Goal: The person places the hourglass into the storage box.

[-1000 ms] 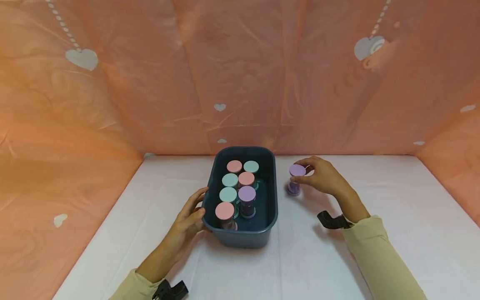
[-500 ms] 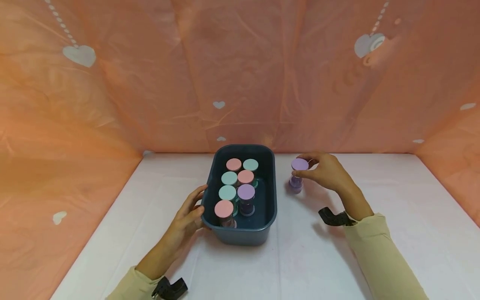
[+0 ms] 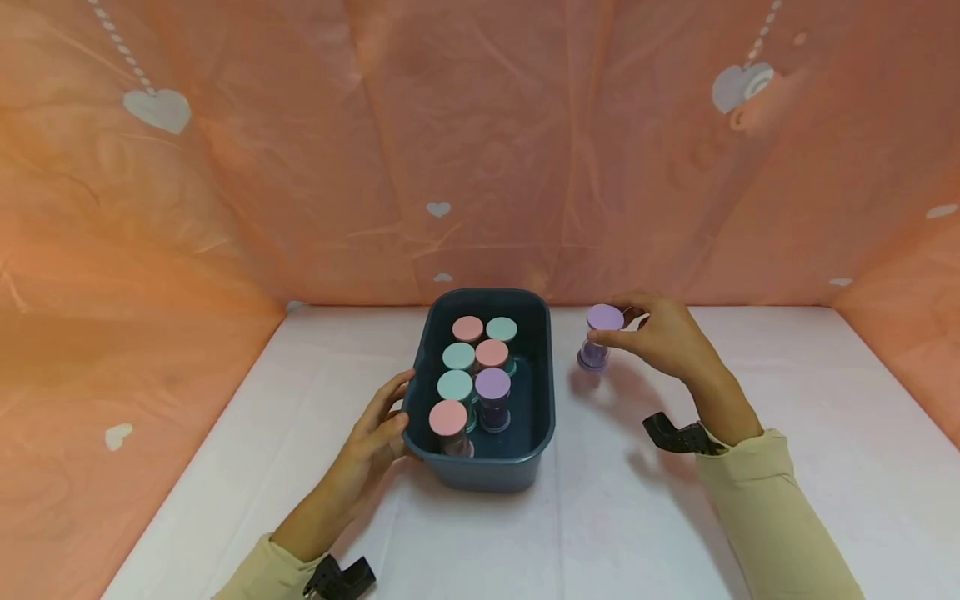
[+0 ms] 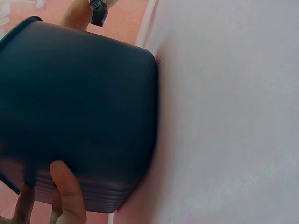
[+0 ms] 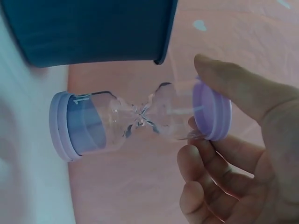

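My right hand (image 3: 663, 337) pinches the purple top cap of a clear sand timer (image 5: 135, 119) between thumb and fingers. The timer stands roughly upright, its base close over the white table, right of a dark blue bin (image 3: 487, 475). Purple sand lies in its lower bulb, and part of a printed number shows there. My left hand (image 3: 375, 429) rests against the bin's left wall, fingertips right at the rim; in the left wrist view the fingers (image 4: 67, 186) touch the ribbed side. Inside the bin stand several sand timers: pink-capped (image 3: 448, 417), mint-capped (image 3: 455, 385) and one purple-capped (image 3: 492, 383).
The timers fill the bin's left and middle, with bare bin floor (image 3: 531, 400) along its right side. A white cloth covers the table (image 3: 300, 400). Orange sheeting (image 3: 495, 167) with hearts walls the back and sides. A black wrist mount (image 3: 675, 433) sits on each forearm.
My right hand has moved slightly up, away from me and to the right with the purple sand timer, whose base now shows apart from its shadow. The left hand stays at the bin.
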